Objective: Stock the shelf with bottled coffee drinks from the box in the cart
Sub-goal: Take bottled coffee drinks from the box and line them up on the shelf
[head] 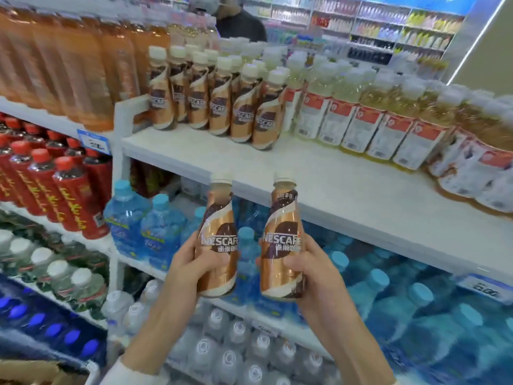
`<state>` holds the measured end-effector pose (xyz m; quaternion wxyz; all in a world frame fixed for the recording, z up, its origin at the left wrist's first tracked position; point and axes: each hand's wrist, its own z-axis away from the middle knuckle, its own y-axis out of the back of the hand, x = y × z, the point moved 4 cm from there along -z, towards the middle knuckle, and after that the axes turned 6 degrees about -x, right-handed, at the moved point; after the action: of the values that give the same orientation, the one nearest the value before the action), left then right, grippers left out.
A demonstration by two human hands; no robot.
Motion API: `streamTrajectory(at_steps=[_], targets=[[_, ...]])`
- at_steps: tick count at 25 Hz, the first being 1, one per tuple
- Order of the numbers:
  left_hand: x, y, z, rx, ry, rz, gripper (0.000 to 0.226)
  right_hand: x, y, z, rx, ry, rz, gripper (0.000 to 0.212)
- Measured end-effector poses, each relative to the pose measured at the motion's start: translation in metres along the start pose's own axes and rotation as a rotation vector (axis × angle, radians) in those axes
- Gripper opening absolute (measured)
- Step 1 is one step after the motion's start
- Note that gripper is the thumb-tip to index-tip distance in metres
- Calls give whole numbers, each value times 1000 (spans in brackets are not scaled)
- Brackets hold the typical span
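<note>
The left hand (184, 269) and right hand (311, 269) each curl round an upright Nescafé coffee bottle (218, 237), (283, 240), held side by side near the white shelf (319, 179). At the shelf's far left stand more shelved Nescafé bottles (219, 104), with pale yellow drinks (361, 115) to their right. Blue-capped water bottles (388, 287) fill the shelf below. A cardboard box corner (33, 373) shows near left, its contents hidden.

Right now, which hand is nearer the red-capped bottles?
Left. The left hand is down-right of the red-capped bottles; the right hand lies farther right.
</note>
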<state>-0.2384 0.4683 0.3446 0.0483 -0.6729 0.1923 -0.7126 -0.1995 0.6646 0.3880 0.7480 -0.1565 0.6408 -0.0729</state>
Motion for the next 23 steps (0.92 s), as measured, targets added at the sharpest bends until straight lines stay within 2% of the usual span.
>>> streamTrajectory(at_steps=[4, 7, 10, 13, 15, 21, 23], targets=[[19, -67, -50, -112, -49, -55, 39, -55, 50, 2, 167, 150, 55, 67], [43, -107, -96, -183, -84, -144, 42, -94, 78, -9, 307, 259, 155, 63], [68, -137, -131, -231, -194, -296, 48, -122, 99, -27, 405, 326, 274, 62], [79, -147, -149, -227, -325, -518, 49, -133, 106, -46, 417, 382, 372, 62], [74, -148, -157, -233, -352, -604, 50, -128, 109, -56, 411, 396, 422, 64], [56, -139, -167, -289, -368, -682, 47, -107, 118, -67, 415, 403, 517, 69], [54, -138, -166, -285, -350, -683, 57, -105, 117, -65, 422, 393, 563, 70]])
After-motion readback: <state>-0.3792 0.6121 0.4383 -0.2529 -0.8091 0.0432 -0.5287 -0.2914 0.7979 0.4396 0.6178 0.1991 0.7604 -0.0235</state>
